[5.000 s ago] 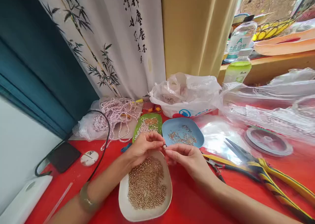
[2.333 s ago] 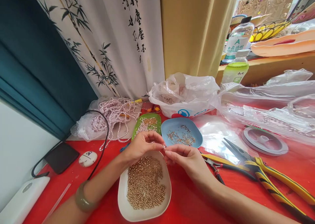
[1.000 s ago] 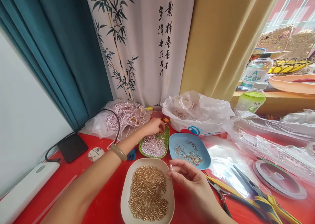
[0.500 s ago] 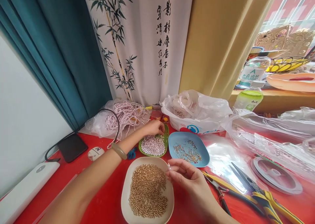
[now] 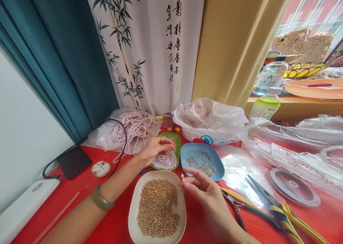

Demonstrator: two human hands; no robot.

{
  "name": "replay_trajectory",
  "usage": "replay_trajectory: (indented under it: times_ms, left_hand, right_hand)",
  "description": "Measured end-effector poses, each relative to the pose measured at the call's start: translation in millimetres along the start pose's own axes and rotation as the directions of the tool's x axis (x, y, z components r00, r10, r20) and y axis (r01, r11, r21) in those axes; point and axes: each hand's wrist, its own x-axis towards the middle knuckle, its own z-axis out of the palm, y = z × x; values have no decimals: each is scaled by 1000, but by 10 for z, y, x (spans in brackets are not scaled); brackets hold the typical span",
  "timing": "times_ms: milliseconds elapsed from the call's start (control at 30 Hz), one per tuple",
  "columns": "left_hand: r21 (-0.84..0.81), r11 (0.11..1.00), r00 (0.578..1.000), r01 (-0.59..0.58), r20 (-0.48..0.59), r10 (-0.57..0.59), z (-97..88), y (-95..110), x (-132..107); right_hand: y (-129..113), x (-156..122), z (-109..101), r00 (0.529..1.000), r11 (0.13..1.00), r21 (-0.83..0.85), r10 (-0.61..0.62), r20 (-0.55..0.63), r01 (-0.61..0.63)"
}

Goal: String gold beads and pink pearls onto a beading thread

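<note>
In the head view, the right hand point(image 5: 205, 188) pinches a small pearl piece point(image 5: 182, 177) between thumb and forefinger, beside the right edge of the cream tray point(image 5: 133, 213) of gold beads point(image 5: 158, 210), mid-tabletop. The left hand point(image 5: 154, 149) is over the green tray point(image 5: 178, 144) with thumb and fingers nearly together; I cannot tell whether they grip anything. Pearls point(image 5: 164, 161) fill that tray's near end. For good handling, I'd keep the right pinch light and steady, hole side exposed, and use only the left fingertips, singling out one bead without scattering the rest.
</note>
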Motion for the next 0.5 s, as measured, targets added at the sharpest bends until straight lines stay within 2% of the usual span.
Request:
replay_trajectory:
  times_ms: [33,100,167,300,500]
  left_hand:
    - [-59,998,999,35,28,-34,67,9,-76]
    - [-339,916,974,214,145,-174,190,33,-198]
    - [-456,837,948,301,236,-213,284,66,-276]
    - [-512,789,933,340,288,-215,366,116,-329]
    - [-568,758,943,321,271,-196,366,105,-312]
  right_hand:
    - [-23,4,-3,1000,1000,-16,-8,-15,8]
    - [-73,21,-18,998,999,-45,-29,-51,27]
    - [-118,45,-39,995,997,-65,-50,-84,44]
    - [-161,93,-66,994,997,-54,-63,-85,58]
    - [-163,119,-66,996,998,-45,-51,-80,47]
